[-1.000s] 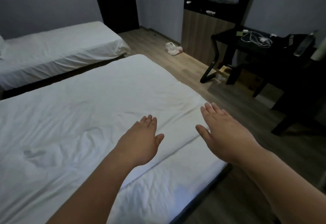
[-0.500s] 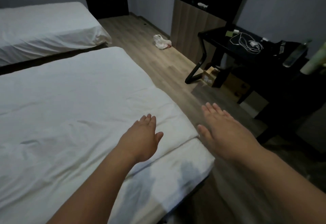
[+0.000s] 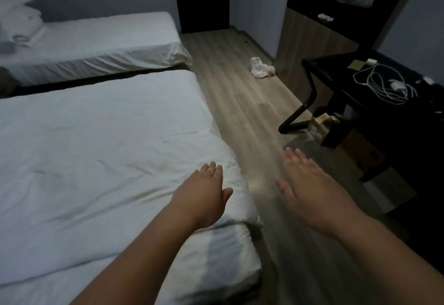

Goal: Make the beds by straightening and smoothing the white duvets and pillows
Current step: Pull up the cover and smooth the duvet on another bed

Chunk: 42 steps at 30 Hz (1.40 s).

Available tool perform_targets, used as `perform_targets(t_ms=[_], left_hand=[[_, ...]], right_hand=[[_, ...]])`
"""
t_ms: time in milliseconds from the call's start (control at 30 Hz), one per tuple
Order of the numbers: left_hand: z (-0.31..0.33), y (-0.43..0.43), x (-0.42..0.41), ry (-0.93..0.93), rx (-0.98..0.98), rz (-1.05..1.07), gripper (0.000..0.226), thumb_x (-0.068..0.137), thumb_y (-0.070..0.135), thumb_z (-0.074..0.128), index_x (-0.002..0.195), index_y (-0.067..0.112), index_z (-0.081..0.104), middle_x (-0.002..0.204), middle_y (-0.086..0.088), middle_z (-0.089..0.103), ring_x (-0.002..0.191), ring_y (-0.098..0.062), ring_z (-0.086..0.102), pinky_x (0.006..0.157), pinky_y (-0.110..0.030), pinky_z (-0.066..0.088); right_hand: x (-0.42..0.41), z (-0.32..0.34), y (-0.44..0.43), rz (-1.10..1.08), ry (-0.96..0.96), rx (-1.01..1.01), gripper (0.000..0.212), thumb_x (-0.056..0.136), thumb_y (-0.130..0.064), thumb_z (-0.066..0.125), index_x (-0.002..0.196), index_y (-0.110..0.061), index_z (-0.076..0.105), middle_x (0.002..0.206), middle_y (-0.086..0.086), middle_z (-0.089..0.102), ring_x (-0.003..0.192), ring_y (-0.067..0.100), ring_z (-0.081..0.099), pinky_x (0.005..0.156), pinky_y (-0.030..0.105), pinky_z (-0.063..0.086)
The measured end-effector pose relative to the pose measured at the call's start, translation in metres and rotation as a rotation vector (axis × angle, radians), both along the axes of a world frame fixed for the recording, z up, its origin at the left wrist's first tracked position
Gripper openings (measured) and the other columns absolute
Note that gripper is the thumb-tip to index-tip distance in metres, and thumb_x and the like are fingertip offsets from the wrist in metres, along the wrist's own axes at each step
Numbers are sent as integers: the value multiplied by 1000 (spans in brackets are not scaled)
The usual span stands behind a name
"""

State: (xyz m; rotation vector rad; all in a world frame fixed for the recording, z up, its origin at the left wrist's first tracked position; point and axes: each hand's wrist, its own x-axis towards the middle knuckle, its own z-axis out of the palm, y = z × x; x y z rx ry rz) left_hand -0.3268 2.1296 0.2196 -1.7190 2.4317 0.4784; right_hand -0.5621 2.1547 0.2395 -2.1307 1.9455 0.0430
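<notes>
Both hands empty, left hand [image 3: 204,196] flat-fingered over duvet [image 3: 96,160] corner, right hand [image 3: 310,191] spread, blurred above floor [image 3: 240,88], pillows [image 3: 16,16] cut off

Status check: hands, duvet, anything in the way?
Left hand open above corner of near duvet, contact unclear. Right hand open over the floor. Duvet flat, faint creases. Plastic bag on floor, well apart.

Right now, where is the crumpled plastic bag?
In the head view the plastic bag lies on the wooden floor right of centre, between the far bed and the wood-panelled wall unit, beyond the black desk.
</notes>
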Motion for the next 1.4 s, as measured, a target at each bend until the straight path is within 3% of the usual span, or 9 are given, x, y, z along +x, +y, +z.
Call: perform_targets(t_ms=[367,600,733,900,1400], left_hand=[[30,-5,-71,-59,-28,498,67,109,44,27,162,9,5,170,-8,2,157,-21,2,125,-32,7],[4,-59,-114,-64,6,792,67,109,43,26,162,7,3,170,-10,1,157,-23,3,125,-33,7],[9,-109,-152,-49,66,861,68,109,43,27,161,7,4,170,-11,1,157,-24,4,125,-35,9],[27,-174,-185,-71,45,932,68,109,43,27,161,7,2,170,-9,0,157,-23,2,125,-35,7],[30,-318,-301,-11,57,1410,68,109,45,29,162,12,3,170,-4,-1,157,-19,2,125,-34,10]], right_hand=[[-43,22,-123,608,52,-56,69,107,-51,18,162,-17,-7,170,-2,-9,156,11,-7,124,29,-2],[-62,17,-224,898,99,-72,67,105,-55,7,159,-23,-18,163,-7,-24,152,8,-19,125,29,-6],[-88,20,-279,992,131,-88,72,96,-58,-10,157,-22,-21,161,-6,-27,152,10,-22,124,30,-8],[-106,22,-353,1045,118,-27,65,107,-50,10,160,-21,-17,166,-5,-22,152,9,-20,126,32,-5],[-137,27,-573,1479,119,-86,65,109,-45,14,161,-16,-11,169,0,-13,155,14,-14,127,34,-4]])
